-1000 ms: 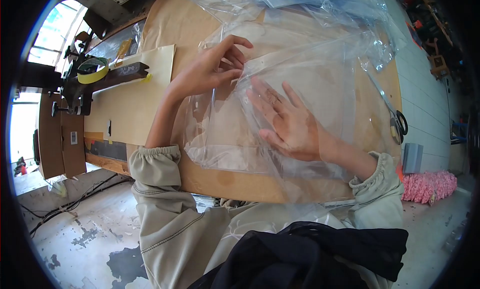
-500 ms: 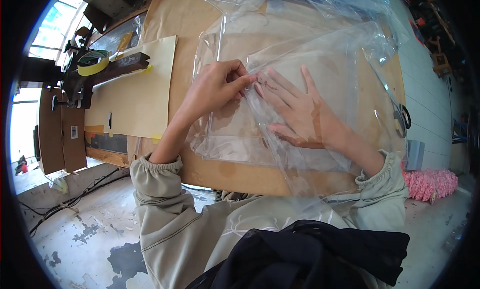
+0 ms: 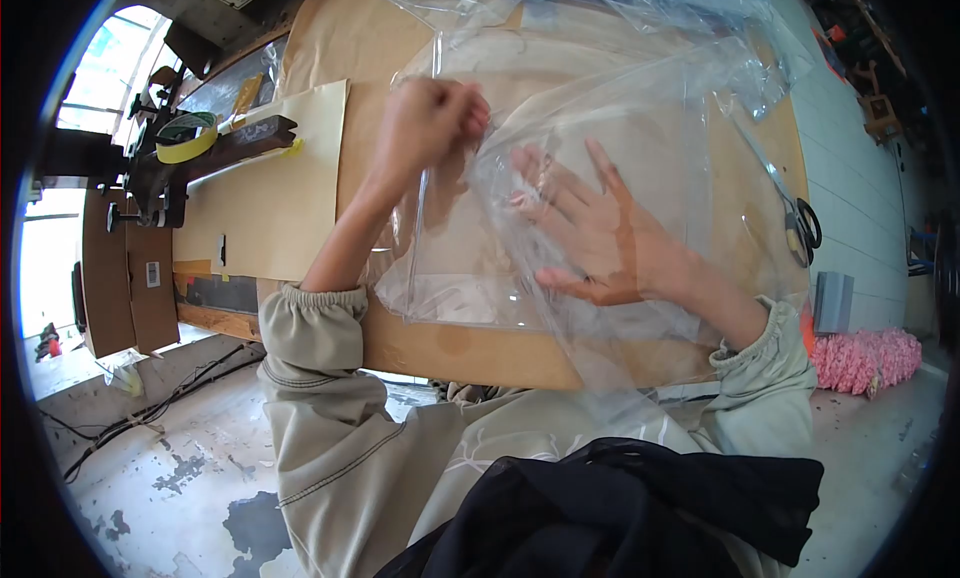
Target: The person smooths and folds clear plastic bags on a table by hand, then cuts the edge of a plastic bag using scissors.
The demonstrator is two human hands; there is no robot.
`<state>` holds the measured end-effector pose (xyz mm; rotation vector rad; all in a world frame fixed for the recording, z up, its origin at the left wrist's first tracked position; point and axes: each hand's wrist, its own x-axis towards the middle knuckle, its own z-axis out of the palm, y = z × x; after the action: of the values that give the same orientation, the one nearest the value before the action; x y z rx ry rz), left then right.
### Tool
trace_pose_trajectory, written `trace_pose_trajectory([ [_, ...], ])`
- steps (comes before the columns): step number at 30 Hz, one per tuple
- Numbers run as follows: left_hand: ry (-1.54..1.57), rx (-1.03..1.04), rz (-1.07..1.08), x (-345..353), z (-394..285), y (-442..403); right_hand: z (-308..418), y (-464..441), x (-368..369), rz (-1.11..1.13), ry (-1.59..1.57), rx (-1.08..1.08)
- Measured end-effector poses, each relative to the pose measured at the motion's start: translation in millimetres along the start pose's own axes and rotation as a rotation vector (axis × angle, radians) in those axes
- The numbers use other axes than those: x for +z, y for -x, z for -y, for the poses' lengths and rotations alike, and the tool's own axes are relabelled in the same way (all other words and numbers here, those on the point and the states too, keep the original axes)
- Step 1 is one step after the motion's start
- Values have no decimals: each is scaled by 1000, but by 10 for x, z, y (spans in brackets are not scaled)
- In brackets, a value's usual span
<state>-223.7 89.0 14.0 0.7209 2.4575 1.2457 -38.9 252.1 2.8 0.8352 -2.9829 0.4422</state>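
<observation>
Sheets of clear plastic film lie over the brown table, with folds and a loose edge running diagonally near the middle. My right hand is spread out with its fingers apart, covered by a layer of the film. Up and to the left of that loose edge is my left hand, its fingers curled and smeared by motion. Whether it holds any film cannot be made out. A straight, shiny strip of the plastic runs just below my left hand.
Scissors with black handles lie at the table's right side. On the left stand a dark clamp-like fixture and a roll of yellow tape, beside a cream board. More crumpled film is heaped at the back. A pink bundle sits lower right.
My left hand has moved up and left, away from the film's edge that its fingers were at. The loose film edge has shifted left over my right hand, which stays nearly in place.
</observation>
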Motion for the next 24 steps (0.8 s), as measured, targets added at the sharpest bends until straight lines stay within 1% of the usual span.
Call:
trace_pose_trajectory([
  [1,31,45,-113,-15,96,-38,27,6,4,19,-11,-29],
  [2,155,94,-159,-50,240,-139,48,0,2,11,-38,-44],
  [4,88,98,23,-114,173,-78,104,-2,13,-2,-99,-70],
  [6,51,87,169,-123,71,70,73,-2,-12,23,-73,-49],
  [9,-211,191,191,-130,-116,308,53,-27,-42,-9,-69,-28],
  [10,-142,200,154,-125,-106,349,31,-30,-60,-22,-66,-26],
  [13,17,94,65,-116,-150,424,-55,-60,-77,-49,54,46],
  [16,97,-1,37,-35,-114,469,-190,-138,-167,10,-9,191],
  [19,74,-27,60,6,-103,509,-245,-175,-90,-20,19,219],
  [22,219,110,33,80,77,388,-195,-192,-91,-117,81,190],
  [24,243,49,53,63,49,370,-179,-269,-113,-170,176,167],
])
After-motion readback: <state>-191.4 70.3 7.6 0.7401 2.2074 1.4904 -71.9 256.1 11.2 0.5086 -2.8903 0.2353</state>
